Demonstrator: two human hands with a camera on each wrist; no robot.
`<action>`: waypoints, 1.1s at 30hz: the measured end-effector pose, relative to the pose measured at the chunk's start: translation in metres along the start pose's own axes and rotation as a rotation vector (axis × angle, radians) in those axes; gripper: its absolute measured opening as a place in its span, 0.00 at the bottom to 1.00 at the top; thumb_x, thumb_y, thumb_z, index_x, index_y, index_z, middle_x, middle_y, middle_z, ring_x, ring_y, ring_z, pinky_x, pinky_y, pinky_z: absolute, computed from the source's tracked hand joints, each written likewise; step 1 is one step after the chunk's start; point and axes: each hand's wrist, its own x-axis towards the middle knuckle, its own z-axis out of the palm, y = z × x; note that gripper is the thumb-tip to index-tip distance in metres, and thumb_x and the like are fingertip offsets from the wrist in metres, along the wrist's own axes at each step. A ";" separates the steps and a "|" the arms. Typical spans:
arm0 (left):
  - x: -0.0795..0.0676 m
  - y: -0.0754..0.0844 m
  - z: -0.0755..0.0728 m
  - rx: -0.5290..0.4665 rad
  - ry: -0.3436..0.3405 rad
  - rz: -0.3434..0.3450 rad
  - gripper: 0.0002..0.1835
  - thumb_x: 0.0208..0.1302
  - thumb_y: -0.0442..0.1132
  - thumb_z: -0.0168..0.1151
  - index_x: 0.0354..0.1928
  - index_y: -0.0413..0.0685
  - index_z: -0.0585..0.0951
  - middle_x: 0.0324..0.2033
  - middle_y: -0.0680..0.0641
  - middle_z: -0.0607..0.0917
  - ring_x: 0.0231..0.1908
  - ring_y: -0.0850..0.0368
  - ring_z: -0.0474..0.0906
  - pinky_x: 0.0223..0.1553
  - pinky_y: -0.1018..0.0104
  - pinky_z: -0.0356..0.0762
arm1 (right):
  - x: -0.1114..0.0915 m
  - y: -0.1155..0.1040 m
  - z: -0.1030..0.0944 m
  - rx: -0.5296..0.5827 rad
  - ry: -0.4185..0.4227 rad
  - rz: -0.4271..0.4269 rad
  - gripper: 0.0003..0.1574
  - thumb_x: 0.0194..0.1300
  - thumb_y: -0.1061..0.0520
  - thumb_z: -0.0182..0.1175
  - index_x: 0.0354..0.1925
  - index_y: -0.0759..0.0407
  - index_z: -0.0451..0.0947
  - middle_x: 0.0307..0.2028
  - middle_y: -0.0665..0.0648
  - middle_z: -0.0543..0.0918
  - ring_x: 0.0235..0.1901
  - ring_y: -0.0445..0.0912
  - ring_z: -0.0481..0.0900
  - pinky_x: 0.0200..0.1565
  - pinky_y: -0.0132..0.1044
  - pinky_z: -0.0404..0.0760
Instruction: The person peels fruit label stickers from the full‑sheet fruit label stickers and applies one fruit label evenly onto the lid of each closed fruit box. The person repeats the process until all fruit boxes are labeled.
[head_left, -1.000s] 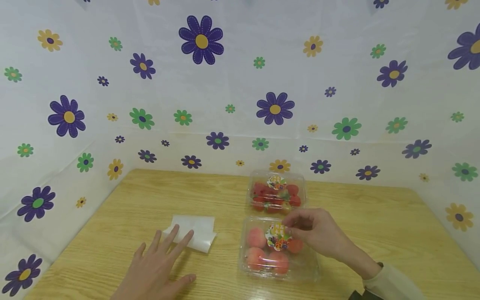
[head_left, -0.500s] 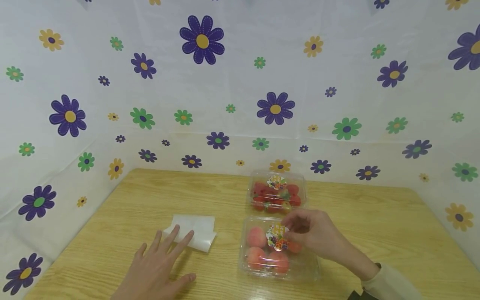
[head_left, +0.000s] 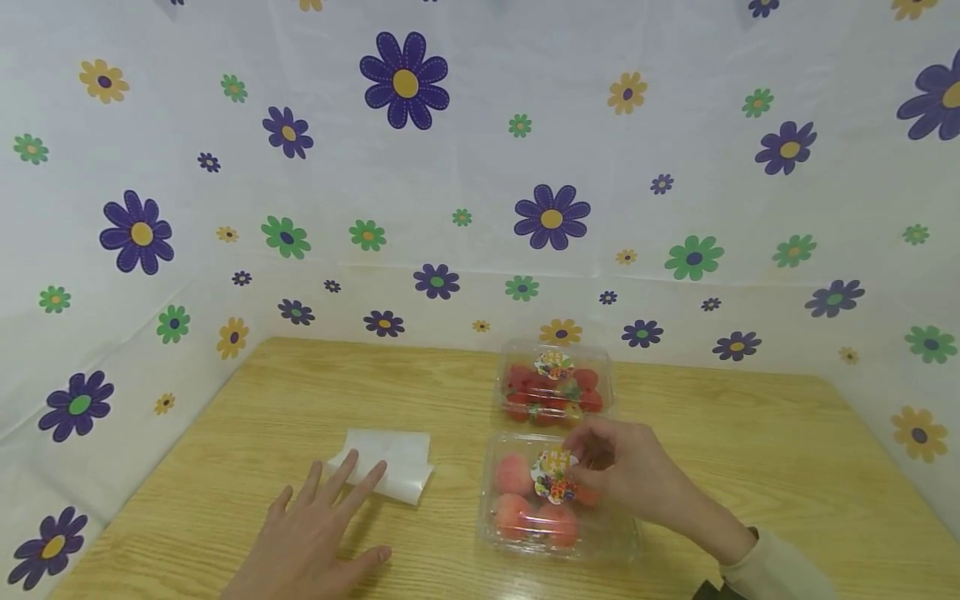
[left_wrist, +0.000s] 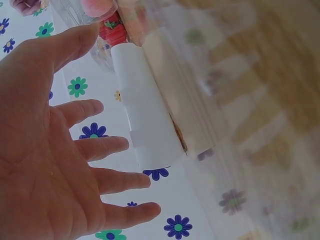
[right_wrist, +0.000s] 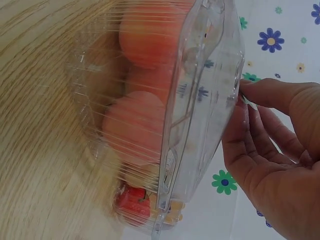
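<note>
In the head view, my right hand (head_left: 637,471) pinches the right edge of a round, colourful fruit sticker (head_left: 549,479) between thumb and fingers. The sticker is at the lid of a clear plastic box (head_left: 611,542) of peaches (head_left: 513,517). The right wrist view has my right hand (right_wrist: 290,155) at the top of that lid, its curled fingers hiding most of the sticker. My left hand (head_left: 307,525) spreads its fingers by a white sheet of paper (head_left: 405,473), which lies creased on the table. In the left wrist view the palm of this hand (left_wrist: 45,155) shows, holding nothing.
Behind the peaches stands a second clear box (head_left: 517,354) of strawberries (head_left: 536,387), with a similar sticker (head_left: 553,365) on its lid. Both boxes are on a wooden table (head_left: 360,383). White flowered cloth (head_left: 465,167) surrounds the table at the back and sides.
My right hand has shifted very slightly at the sticker, and the sticker's tilt and position have altered a little. The left hand, the paper and both boxes have stayed in place.
</note>
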 end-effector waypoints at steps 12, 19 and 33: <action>0.001 -0.001 -0.001 -0.044 -0.061 -0.003 0.46 0.56 0.73 0.65 0.75 0.62 0.70 0.73 0.38 0.72 0.66 0.23 0.71 0.55 0.21 0.71 | -0.002 0.002 -0.001 -0.057 -0.015 -0.078 0.14 0.60 0.67 0.70 0.44 0.55 0.86 0.32 0.47 0.83 0.31 0.33 0.77 0.33 0.29 0.83; 0.001 -0.001 -0.001 -0.045 -0.059 -0.004 0.46 0.56 0.73 0.65 0.75 0.63 0.70 0.73 0.38 0.71 0.66 0.23 0.70 0.56 0.21 0.71 | -0.001 0.004 0.000 -0.036 -0.008 -0.111 0.14 0.61 0.69 0.69 0.44 0.56 0.87 0.34 0.49 0.86 0.33 0.33 0.81 0.36 0.30 0.86; 0.002 -0.001 -0.002 -0.051 -0.082 -0.005 0.46 0.57 0.72 0.66 0.75 0.62 0.70 0.73 0.38 0.72 0.66 0.23 0.71 0.55 0.22 0.72 | 0.000 0.004 -0.002 0.001 -0.029 -0.092 0.15 0.60 0.67 0.71 0.46 0.58 0.86 0.35 0.52 0.87 0.33 0.34 0.82 0.37 0.30 0.86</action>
